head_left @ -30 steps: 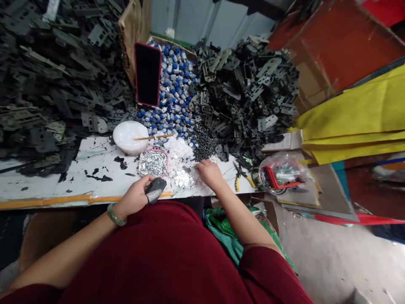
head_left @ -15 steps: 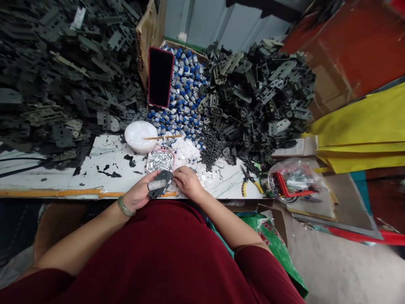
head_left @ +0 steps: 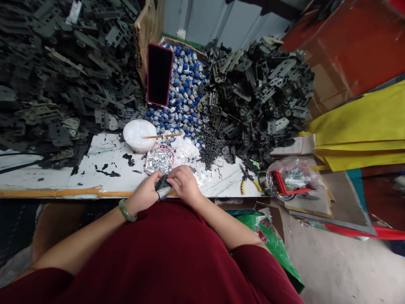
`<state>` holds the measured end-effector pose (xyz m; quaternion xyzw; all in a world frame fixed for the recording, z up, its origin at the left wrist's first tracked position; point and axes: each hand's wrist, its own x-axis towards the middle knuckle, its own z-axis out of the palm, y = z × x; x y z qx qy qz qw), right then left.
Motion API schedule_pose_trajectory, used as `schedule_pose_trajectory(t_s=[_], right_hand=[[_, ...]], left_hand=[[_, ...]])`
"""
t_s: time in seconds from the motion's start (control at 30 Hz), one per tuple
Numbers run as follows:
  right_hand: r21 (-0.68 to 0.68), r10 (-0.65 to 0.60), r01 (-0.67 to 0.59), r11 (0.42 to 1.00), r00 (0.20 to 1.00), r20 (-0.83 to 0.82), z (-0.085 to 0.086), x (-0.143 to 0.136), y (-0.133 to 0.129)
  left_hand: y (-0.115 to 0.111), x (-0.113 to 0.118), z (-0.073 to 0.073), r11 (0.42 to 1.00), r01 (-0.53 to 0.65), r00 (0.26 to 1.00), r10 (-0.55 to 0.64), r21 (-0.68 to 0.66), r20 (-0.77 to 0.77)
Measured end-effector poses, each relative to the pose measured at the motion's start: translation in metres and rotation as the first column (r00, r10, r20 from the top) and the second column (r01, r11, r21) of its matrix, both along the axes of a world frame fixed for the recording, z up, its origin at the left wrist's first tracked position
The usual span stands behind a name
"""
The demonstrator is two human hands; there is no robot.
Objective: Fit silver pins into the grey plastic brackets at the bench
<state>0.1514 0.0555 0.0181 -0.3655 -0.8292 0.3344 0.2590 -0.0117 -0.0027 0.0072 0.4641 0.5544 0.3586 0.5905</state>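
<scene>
Black part (head_left: 162, 183) at the table's (head_left: 104, 147) front edge | left hand (head_left: 143, 195) closed around it | right hand (head_left: 186, 185) fingers narrow against it, grip hidden | seemingly mid-work; completion unclear; heaped brackets (head_left: 259, 93) lie loose

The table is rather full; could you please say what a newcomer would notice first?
Probably the left heap and right heap of dark parts, with blue-and-white pieces between them. At the table's near edge, the left hand holds a dark part, and the right hand touches it.
</scene>
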Motion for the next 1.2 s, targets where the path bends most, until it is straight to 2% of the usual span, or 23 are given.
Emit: schedule_pose_trajectory(t_s=[0.07, 0.1, 0.17, 0.23, 0.3, 0.37, 0.43, 0.47, 0.53, 0.57, 0.67, 0.77, 0.83, 0.9, 0.97, 1.03, 1.1, 1.2], right_hand=[[0.071, -0.011, 0.007, 0.997, 0.999, 0.05, -0.004, -0.005, -0.005], [0.06, -0.03, 0.027, 0.998, 0.999, 0.044, -0.008, -0.007, -0.007], [-0.065, -0.095, 0.093, 0.994, 0.995, -0.022, -0.018, -0.01, -0.01], [-0.281, -0.166, 0.135, 0.95, 0.982, -0.09, -0.026, -0.008, -0.009], [-0.456, -0.172, 0.1, 0.885, 0.978, -0.119, -0.03, 0.0, -0.005], [-0.49, -0.119, 0.067, 0.869, 0.99, -0.077, -0.029, 0.018, 0.003], [-0.373, -0.139, 0.163, 0.913, 0.986, 0.09, -0.028, 0.041, 0.014], [-0.261, -0.203, 0.254, 0.931, 0.957, 0.208, -0.027, 0.054, 0.02], [-0.005, -0.354, 0.39, 0.921, 0.84, 0.412, -0.029, 0.076, 0.03], [0.101, -0.404, 0.409, 0.907, 0.776, 0.484, -0.031, 0.085, 0.033], [0.253, -0.421, 0.34, 0.906, 0.654, 0.628, -0.04, 0.1, 0.04], [0.286, -0.399, 0.279, 0.917, 0.614, 0.681, -0.048, 0.1, 0.044], [0.303, -0.4, 0.262, 0.916, 0.638, 0.658, -0.049, 0.094, 0.045], [0.309, -0.385, 0.244, 0.919, 0.724, 0.573, -0.047, 0.083, 0.042], [0.282, -0.295, 0.184, 0.942, 0.855, 0.426, -0.041, 0.066, 0.034], [0.24, -0.13, 0.064, 0.969, 0.954, 0.27, -0.035, 0.046, 0.022], [0.215, 0.019, -0.06, 0.975, 0.982, 0.186, -0.03, 0.027, 0.01], [0.167, 0.077, -0.104, 0.98, 0.983, 0.165, -0.026, 0.011, 0.0]], left_hand=[[-0.001, -0.001, 0.0, 1.0, 0.005, 0.997, -0.004, 0.017, -0.076], [-0.001, -0.002, 0.001, 1.0, -0.002, 0.995, 0.004, 0.023, -0.102], [-0.001, -0.002, 0.003, 1.0, -0.018, 0.996, 0.018, 0.01, -0.082], [0.001, -0.001, 0.004, 0.998, -0.015, 0.998, 0.018, -0.053, 0.052], [0.002, 0.0, 0.002, 0.991, -0.012, 0.971, 0.044, -0.137, 0.234], [0.002, 0.0, -0.001, 0.974, -0.031, 0.925, 0.113, -0.223, 0.364], [0.002, 0.0, -0.005, 0.952, -0.053, 0.884, 0.185, -0.303, 0.428], [0.002, 0.0, -0.007, 0.939, -0.059, 0.871, 0.214, -0.338, 0.443], [0.001, 0.0, -0.01, 0.924, -0.071, 0.857, 0.25, -0.377, 0.451], [0.001, 0.001, -0.01, 0.92, -0.083, 0.855, 0.263, -0.384, 0.446], [0.001, 0.003, -0.008, 0.923, -0.105, 0.866, 0.268, -0.371, 0.422], [0.001, 0.004, -0.007, 0.929, -0.099, 0.877, 0.251, -0.356, 0.409], [0.001, 0.003, -0.008, 0.924, -0.113, 0.872, 0.269, -0.366, 0.41], [0.001, 0.002, -0.009, 0.911, -0.136, 0.854, 0.307, -0.39, 0.42], [0.003, 0.003, -0.011, 0.898, -0.141, 0.829, 0.337, -0.418, 0.445], [0.006, 0.005, -0.011, 0.893, -0.144, 0.81, 0.354, -0.427, 0.467], [0.008, 0.007, -0.01, 0.901, -0.158, 0.81, 0.352, -0.404, 0.468], [0.009, 0.007, -0.006, 0.941, -0.15, 0.864, 0.274, -0.302, 0.423]])
